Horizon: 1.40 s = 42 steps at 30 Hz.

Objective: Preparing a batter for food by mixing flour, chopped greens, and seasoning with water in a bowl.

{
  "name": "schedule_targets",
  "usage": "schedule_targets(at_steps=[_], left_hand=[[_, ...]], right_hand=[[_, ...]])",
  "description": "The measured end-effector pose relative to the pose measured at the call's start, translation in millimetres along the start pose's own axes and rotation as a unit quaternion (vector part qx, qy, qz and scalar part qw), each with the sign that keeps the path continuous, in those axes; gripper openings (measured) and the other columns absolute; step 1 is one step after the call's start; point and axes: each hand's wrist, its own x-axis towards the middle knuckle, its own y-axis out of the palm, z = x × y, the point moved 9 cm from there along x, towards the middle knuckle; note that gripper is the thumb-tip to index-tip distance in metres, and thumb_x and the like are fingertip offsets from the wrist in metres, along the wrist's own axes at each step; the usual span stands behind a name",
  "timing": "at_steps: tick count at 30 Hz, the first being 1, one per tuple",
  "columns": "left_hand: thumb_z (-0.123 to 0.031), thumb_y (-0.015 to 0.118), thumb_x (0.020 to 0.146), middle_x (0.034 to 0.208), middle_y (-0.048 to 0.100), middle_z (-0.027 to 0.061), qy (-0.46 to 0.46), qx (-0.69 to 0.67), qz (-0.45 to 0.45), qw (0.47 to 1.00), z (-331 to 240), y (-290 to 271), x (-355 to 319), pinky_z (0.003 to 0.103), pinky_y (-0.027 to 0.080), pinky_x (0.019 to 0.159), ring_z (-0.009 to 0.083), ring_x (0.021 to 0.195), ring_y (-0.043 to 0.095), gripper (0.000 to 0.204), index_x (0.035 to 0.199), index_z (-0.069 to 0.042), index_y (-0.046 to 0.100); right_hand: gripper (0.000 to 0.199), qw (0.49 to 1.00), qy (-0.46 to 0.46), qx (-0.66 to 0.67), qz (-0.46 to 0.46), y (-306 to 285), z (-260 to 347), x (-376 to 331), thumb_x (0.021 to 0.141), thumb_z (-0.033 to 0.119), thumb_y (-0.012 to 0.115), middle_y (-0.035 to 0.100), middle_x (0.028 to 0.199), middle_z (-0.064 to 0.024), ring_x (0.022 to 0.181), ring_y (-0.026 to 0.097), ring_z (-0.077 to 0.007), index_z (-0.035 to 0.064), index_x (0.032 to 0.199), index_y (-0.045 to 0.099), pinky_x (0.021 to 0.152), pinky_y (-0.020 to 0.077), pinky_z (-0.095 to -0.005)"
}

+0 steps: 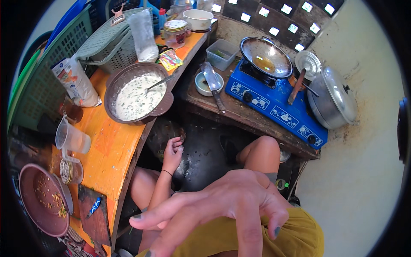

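Close to the camera, my right hand (233,201) is raised over my lap with its fingers spread, holding nothing. Lower down, my left hand (172,153), with a dark band at its wrist, hangs beside the wooden table's edge. Its fingers are loosely curled and apart, and no object shows in them. The nearest thing on the table is a brown bowl (136,95) of white batter with green flecks, a metal spoon (160,82) standing in it. Across from me, a wok (266,58) with some yellowish oil sits on a blue gas stove (274,105).
A cleaver-like knife (212,83) lies over a small bowl (203,88) beside the stove. A lidded pot (332,100) stands at the right wall. On the orange table (112,143) are a measuring jug (72,136), a flour bag (79,83), a cutting board (95,214) and a basin (45,199).
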Motion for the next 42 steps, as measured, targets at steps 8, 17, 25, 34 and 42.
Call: schedule_targets(at_steps=[8,17,25,34,42], left_hand=[[0.001,0.058,0.092,0.117,0.063,0.0116,-0.012,-0.004,-0.017,1.000,7,8,3,0.027,0.051,0.086,0.0120,0.094,0.059,0.040,0.131,-0.004,0.054],[-0.012,0.063,0.088,0.114,0.063,0.0150,-0.063,0.012,-0.018,0.998,68,-2,21,0.037,0.053,0.087,0.0216,0.093,0.064,0.046,0.133,-0.008,0.052],[-0.019,0.069,0.090,0.125,0.059,0.0232,0.059,0.145,-0.068,0.985,9,5,-1,0.045,0.046,0.105,0.0377,0.121,0.058,0.045,0.129,-0.007,0.051],[-0.015,0.068,0.090,0.125,0.060,0.0225,0.039,0.127,-0.068,0.989,-21,-8,-10,0.043,0.046,0.106,0.0361,0.120,0.059,0.042,0.128,-0.006,0.053],[-0.010,0.069,0.089,0.123,0.062,0.0210,0.041,0.114,-0.090,0.989,-27,-13,-13,0.041,0.047,0.105,0.0338,0.119,0.061,0.043,0.129,-0.005,0.053]], right_hand=[[0.055,0.977,-0.191,-0.100,-0.005,-3,16,-19,0.099,0.057,0.041,0.051,0.134,-0.0433,0.126,0.050,-0.0577,0.0194,0.107,0.080,0.109,0.0201,-0.0724],[0.029,0.926,0.210,-0.266,-0.167,-50,-17,-34,0.090,0.024,0.069,0.062,0.126,-0.0259,0.115,0.062,-0.0358,0.0043,0.112,0.068,0.095,0.0500,-0.0466],[0.023,0.788,0.156,-0.495,-0.332,-105,-37,-68,0.092,-0.006,0.059,0.064,0.110,-0.0150,0.095,0.066,-0.0187,-0.0017,0.114,0.053,0.082,0.0540,-0.0292],[0.042,0.571,0.292,-0.620,-0.452,-354,-24,-169,0.086,0.005,0.071,0.068,0.111,-0.0156,0.096,0.069,-0.0214,0.0007,0.124,0.052,0.081,0.0570,-0.0343],[0.058,0.513,0.328,-0.786,-0.107,-369,-69,-119,0.073,-0.011,0.058,0.066,0.123,-0.0215,0.116,0.061,-0.0435,0.0076,0.126,0.045,0.097,0.0491,-0.0472]])
